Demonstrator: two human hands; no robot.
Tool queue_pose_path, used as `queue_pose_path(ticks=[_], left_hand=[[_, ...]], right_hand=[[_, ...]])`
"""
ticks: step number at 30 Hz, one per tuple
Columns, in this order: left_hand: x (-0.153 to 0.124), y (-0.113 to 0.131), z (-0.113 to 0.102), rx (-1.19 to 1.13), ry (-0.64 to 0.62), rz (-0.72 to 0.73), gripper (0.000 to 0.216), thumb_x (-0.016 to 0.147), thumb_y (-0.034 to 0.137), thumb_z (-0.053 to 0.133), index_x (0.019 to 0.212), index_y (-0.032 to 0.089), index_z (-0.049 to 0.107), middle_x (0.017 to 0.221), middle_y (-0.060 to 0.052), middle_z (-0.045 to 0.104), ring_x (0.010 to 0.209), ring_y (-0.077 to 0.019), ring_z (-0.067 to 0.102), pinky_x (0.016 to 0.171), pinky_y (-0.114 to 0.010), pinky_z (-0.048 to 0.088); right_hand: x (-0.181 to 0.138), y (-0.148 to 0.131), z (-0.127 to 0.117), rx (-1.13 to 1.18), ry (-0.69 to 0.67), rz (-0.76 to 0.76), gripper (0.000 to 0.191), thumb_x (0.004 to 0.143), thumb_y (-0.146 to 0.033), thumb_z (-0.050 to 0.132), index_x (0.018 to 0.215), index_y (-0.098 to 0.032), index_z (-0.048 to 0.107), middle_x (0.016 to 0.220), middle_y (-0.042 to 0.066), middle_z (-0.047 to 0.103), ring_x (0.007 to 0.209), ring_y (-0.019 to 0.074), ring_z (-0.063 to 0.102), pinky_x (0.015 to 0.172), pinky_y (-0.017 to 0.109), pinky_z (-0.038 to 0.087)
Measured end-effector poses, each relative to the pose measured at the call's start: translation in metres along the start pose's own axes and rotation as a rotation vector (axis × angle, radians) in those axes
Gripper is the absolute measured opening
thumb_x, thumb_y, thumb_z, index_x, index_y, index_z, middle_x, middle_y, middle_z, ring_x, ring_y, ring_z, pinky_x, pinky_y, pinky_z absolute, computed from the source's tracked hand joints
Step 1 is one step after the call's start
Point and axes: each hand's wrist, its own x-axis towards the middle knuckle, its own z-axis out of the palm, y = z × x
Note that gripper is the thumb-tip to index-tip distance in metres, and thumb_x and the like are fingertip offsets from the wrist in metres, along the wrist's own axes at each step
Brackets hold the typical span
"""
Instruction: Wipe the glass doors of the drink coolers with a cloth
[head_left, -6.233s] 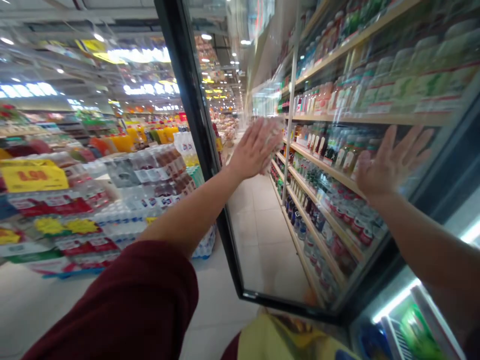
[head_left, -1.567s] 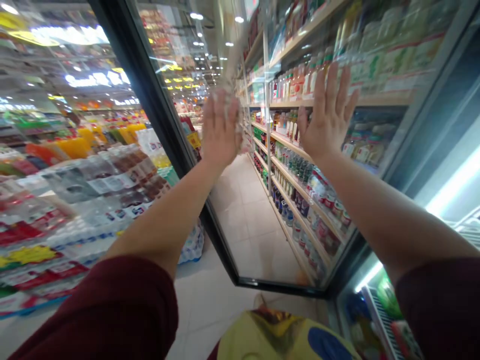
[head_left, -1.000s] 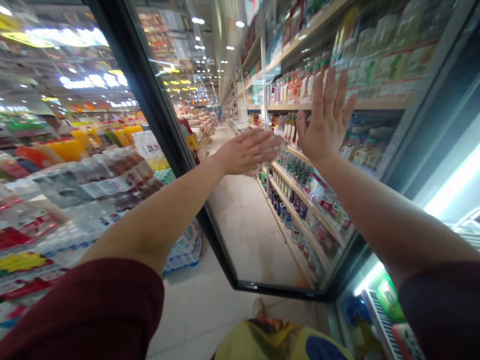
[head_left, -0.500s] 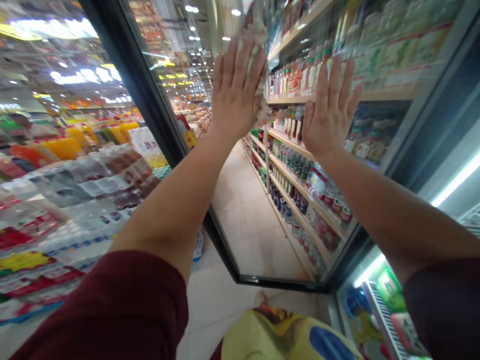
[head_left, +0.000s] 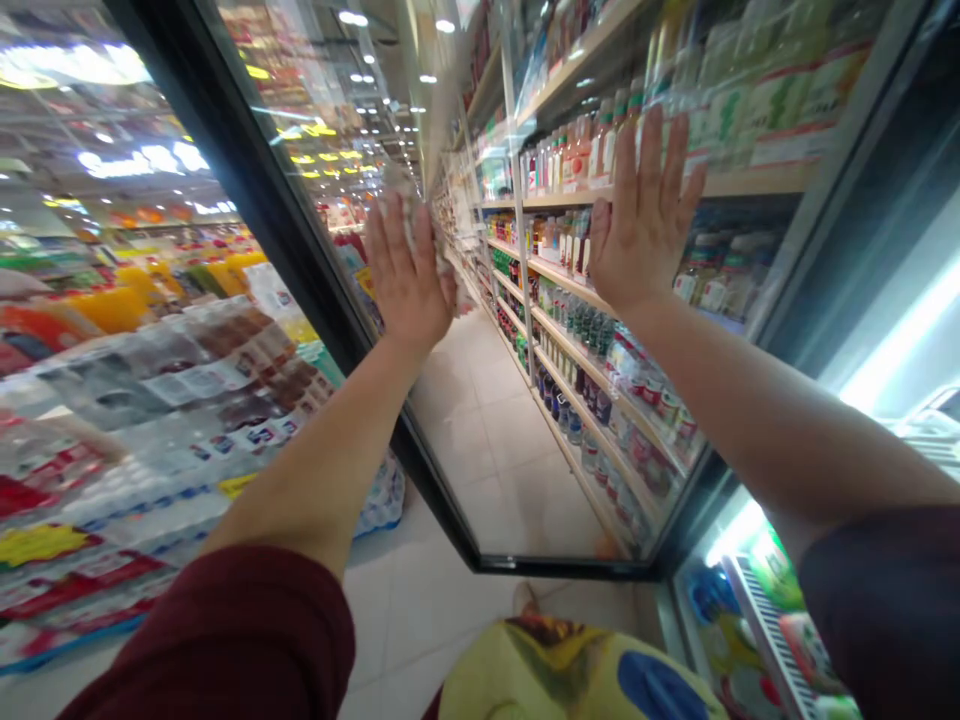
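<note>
A glass door [head_left: 559,567] with a black frame stands open before me. My left hand [head_left: 411,275] presses a pale, crumpled cloth [head_left: 444,268] flat against the pane, near the door's left frame bar. Part of the cloth is hidden beneath the palm, and its edges show above the fingertips and beside the thumb. Higher and to the right, my right hand [head_left: 645,215] lies against the same pane with fingers stretched and nothing held.
Wooden shelves of bottles [head_left: 600,370] show through the pane. A lit cooler with a wire rack [head_left: 772,630] is at lower right. Stacked drink packs [head_left: 172,370] stand to the left. Pale floor tiles [head_left: 480,400] run down the aisle.
My left hand has slid down and to the left across the pane with the cloth. My right hand keeps its place on the glass while the view shifts slightly.
</note>
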Motion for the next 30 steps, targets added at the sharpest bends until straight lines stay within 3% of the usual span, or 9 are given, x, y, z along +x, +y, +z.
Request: queue_pose_path(ticks=[5,11,13,17,19,24,25,28,30], left_hand=[[-0.015,0.008,-0.005,-0.143,-0.346,0.567,0.061,0.112,0.039,0.038,0.171,0.039,0.027,0.178,0.008,0.026,0.166,-0.0172,0.011,0.139,-0.045,0.016],[-0.005,-0.012,-0.004,-0.047,0.057,-0.018,0.069,0.114,0.044,0.031,0.175,0.021,0.011,0.182,0.005,0.003,0.164,-0.024,-0.022,0.137,-0.054,-0.011],[-0.014,0.004,-0.001,-0.17,0.02,0.181,0.065,0.115,0.039,0.031,0.175,0.018,0.016,0.182,0.001,0.008,0.164,-0.0249,-0.023,0.137,-0.054,-0.01],[-0.019,0.019,0.001,-0.343,-0.237,0.711,0.051,0.114,0.044,0.04,0.164,0.037,0.045,0.169,0.009,0.045,0.163,-0.0167,0.029,0.134,-0.036,0.027],[-0.009,0.009,-0.001,-0.317,-0.228,0.642,0.054,0.113,0.046,0.042,0.166,0.035,0.042,0.172,0.006,0.04,0.165,-0.0189,0.024,0.137,-0.042,0.02],[-0.002,0.006,0.004,-0.118,-0.017,0.04,0.069,0.111,0.036,0.037,0.175,0.02,0.015,0.182,0.0,0.01,0.163,-0.0242,-0.025,0.137,-0.061,-0.009],[-0.008,0.012,0.006,-0.113,-0.045,0.083,0.069,0.111,0.034,0.037,0.175,0.02,0.015,0.182,0.0,0.013,0.163,-0.0227,-0.025,0.138,-0.058,-0.006],[-0.024,0.024,0.009,-0.186,-0.328,0.601,0.062,0.112,0.03,0.034,0.173,0.027,0.025,0.178,0.003,0.029,0.166,-0.0157,-0.007,0.139,-0.045,0.012],[-0.024,0.015,0.008,-0.179,-0.417,0.721,0.058,0.114,0.037,0.034,0.171,0.034,0.029,0.176,0.006,0.034,0.167,-0.0157,0.005,0.139,-0.044,0.016]], right_hand=[[0.0,-0.003,-0.003,0.036,-0.021,0.022,0.067,0.112,-0.036,0.019,0.173,-0.009,0.024,0.181,0.009,0.016,0.169,0.0348,0.008,0.135,0.067,0.005],[0.002,0.003,0.005,0.025,-0.008,0.03,0.065,0.112,-0.039,0.021,0.174,-0.021,0.023,0.181,-0.002,0.014,0.169,0.0289,0.006,0.137,0.062,0.003],[0.002,0.004,0.007,0.004,-0.003,0.022,0.066,0.112,-0.039,0.021,0.174,-0.016,0.025,0.181,0.003,0.015,0.169,0.0307,0.008,0.137,0.062,0.005],[0.002,0.006,0.01,-0.016,0.014,0.0,0.067,0.112,-0.041,0.021,0.173,-0.013,0.027,0.181,0.006,0.018,0.168,0.0325,0.012,0.137,0.061,0.006],[0.002,0.007,0.011,-0.007,0.026,-0.003,0.067,0.112,-0.042,0.021,0.173,-0.015,0.028,0.181,0.005,0.019,0.169,0.0318,0.012,0.137,0.061,0.005],[0.002,0.008,0.014,0.033,0.048,-0.021,0.067,0.112,-0.04,0.02,0.174,-0.013,0.024,0.181,0.006,0.017,0.169,0.0321,0.009,0.135,0.065,0.004],[0.001,0.008,0.014,0.036,0.051,-0.019,0.067,0.112,-0.04,0.02,0.174,-0.015,0.024,0.181,0.006,0.017,0.169,0.0319,0.01,0.135,0.066,0.005],[0.001,0.008,0.014,0.042,0.061,-0.021,0.066,0.112,-0.041,0.021,0.174,-0.019,0.025,0.18,0.004,0.02,0.168,0.0312,0.012,0.135,0.066,0.007],[0.001,0.007,0.013,0.032,0.065,-0.031,0.066,0.112,-0.041,0.021,0.173,-0.016,0.026,0.18,0.006,0.02,0.168,0.0321,0.012,0.135,0.066,0.008]])
